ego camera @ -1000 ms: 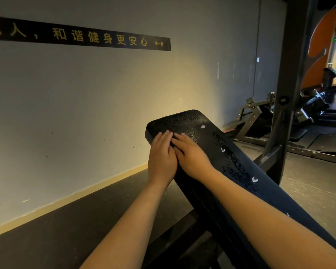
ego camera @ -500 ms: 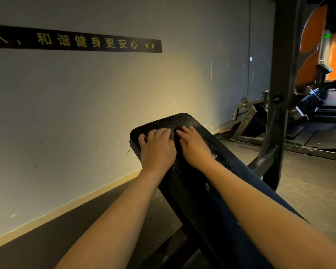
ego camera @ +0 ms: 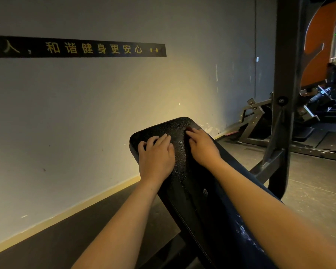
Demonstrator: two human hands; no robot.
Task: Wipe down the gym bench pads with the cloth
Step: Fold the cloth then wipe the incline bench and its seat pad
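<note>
Moved apart: my left hand [ego camera: 156, 158], right hand [ego camera: 203, 147] press flat on black pebbled bench pad [ego camera: 179, 129]; cloth unseen, droplets left nearer me.

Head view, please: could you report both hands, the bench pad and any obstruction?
Left hand flat on black textured bench pad, far end. Right hand flat beside it, apart. Cloth not clearly seen. Nothing blocking the pad.

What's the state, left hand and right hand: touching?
Apart. Head view shows a strip of bare pad between the left hand and right hand.
</note>
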